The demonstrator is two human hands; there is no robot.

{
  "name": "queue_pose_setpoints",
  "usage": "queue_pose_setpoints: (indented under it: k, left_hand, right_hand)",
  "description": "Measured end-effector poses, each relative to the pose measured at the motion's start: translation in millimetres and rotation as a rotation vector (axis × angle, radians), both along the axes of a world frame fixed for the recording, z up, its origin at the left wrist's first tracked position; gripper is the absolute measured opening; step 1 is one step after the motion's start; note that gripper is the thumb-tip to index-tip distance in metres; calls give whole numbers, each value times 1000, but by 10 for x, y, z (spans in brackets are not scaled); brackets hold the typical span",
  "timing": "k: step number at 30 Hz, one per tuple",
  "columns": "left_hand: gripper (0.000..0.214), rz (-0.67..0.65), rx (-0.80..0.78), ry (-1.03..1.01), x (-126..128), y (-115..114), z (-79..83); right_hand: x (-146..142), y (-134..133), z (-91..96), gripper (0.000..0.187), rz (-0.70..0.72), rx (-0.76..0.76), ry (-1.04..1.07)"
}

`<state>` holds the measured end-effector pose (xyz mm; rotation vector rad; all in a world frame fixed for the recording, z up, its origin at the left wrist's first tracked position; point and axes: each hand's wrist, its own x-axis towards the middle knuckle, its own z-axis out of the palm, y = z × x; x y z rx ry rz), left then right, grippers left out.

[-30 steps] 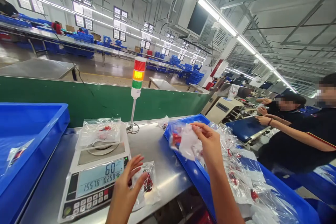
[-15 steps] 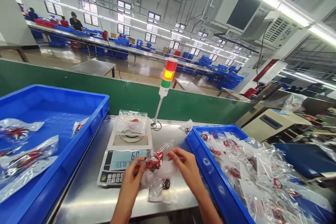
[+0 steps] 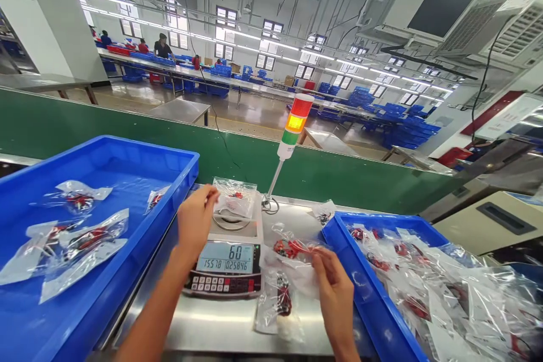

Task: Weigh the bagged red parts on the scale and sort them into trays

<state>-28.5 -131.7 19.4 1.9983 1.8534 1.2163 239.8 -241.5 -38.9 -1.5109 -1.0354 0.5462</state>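
My left hand (image 3: 195, 219) reaches over the scale, its fingers curled together at the left edge of a clear plastic bag (image 3: 235, 198) with small red parts. That bag lies on the pan of the digital scale (image 3: 227, 266); whether my fingertips grip its edge I cannot tell. Lower right, my right hand (image 3: 335, 288) pinches the right side of another plastic bag (image 3: 291, 249) that has red parts and wires inside. Beneath it, on the metal table (image 3: 203, 322), lies a bag with dark red and black wires (image 3: 283, 297).
A blue tray (image 3: 193, 172) with several filled bags stands left. Another blue tray (image 3: 365, 305), heaped with bags, stands right. Behind the scale rises a signal light (image 3: 296, 123), lit yellow, before a green partition (image 3: 250, 164). A small bag (image 3: 324, 213) lies near the right tray.
My left hand has left the red-parts bag and moved up and left to the bag on the scale. My right hand keeps its bag, now a little further right. The view has turned left.
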Motion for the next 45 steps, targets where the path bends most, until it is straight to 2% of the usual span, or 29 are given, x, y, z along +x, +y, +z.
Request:
queue_pose_setpoints:
  k: [2,4,6,7,10,16,19,24,27,30,34,37,39,41,43,45]
  left_hand:
    - [19,-148,-16,76,16,469,115]
    - [13,-257,-51,138,82,865,128]
    - [7,-318,-85,187,142,1123,80]
    - [11,-334,-98,206,154,1198,53]
    - [19,-344,-114,232,77,1258,21]
    - [22,-301,-85,246,-185,1160,155]
    - [19,-327,-108,299,-106,1182,137]
    - [23,-323,-147,335,83,1247,55]
    - [19,-256,-132,282,1,1196,156]
    - [13,-140,-90,189,-269,1027,417]
    - [12,52,36,73,-694,633,830]
    - [8,135,136,-21,-838,314,1017]
    - [8,112,157,-69,-802,145,1053]
    - [8,40,128,-87,-664,26,1029]
    - [9,-60,75,-83,-441,-50,963]
    - [11,-178,22,-65,-173,-99,876]
  right_hand:
    - [132,-46,31,48,-11,-6,15]
    - [217,-91,60,47,-6,-8,40]
    - [262,-106,91,45,18,-4,76]
    - [271,-94,110,44,32,2,95]
    - [233,52,203,40,87,39,154]
    - [-103,646,520,38,301,159,261]
    - [-213,799,595,38,310,203,308]
    - [-132,791,546,37,276,222,314]
    - [-148,857,537,38,287,225,291]
    - [-338,1101,541,37,339,232,246]
    - [-674,1559,473,38,420,181,184]
    - [-767,1754,420,38,392,132,114]
    - [-733,1727,431,42,365,132,82]
    - [-663,1568,495,51,402,138,74]
    - [-600,1312,605,64,557,127,104]
    - [-562,1026,736,76,776,100,163]
